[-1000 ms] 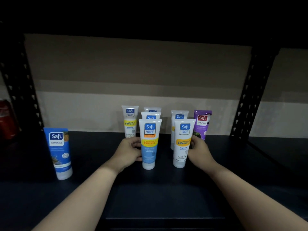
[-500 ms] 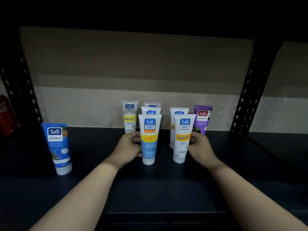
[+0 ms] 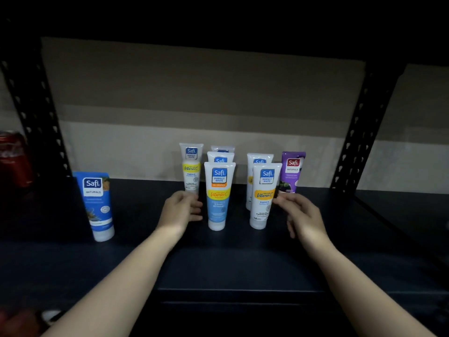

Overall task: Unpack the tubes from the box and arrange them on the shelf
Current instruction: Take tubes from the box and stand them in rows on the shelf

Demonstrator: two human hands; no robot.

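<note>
Left hand [image 3: 181, 210]: we see fingers loosely curled beside the white-and-blue upright plastic tube [image 3: 218, 198], apparently just apart from it.
Right hand [image 3: 301, 212]: fingers spread, gripping nothing; white-and-yellow upright tube [image 3: 263, 198] stands just left.
Axis: both tubes vertical on the dark shelf [image 3: 233, 263].

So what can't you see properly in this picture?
- Rearmost tube, head view: only its top shows; tubes in front hide the rest.
- Red thing at the left edge: cut off and dim.
- Small print on the front blue-and-white tube: too small to read.
- Box: not in view.
</note>
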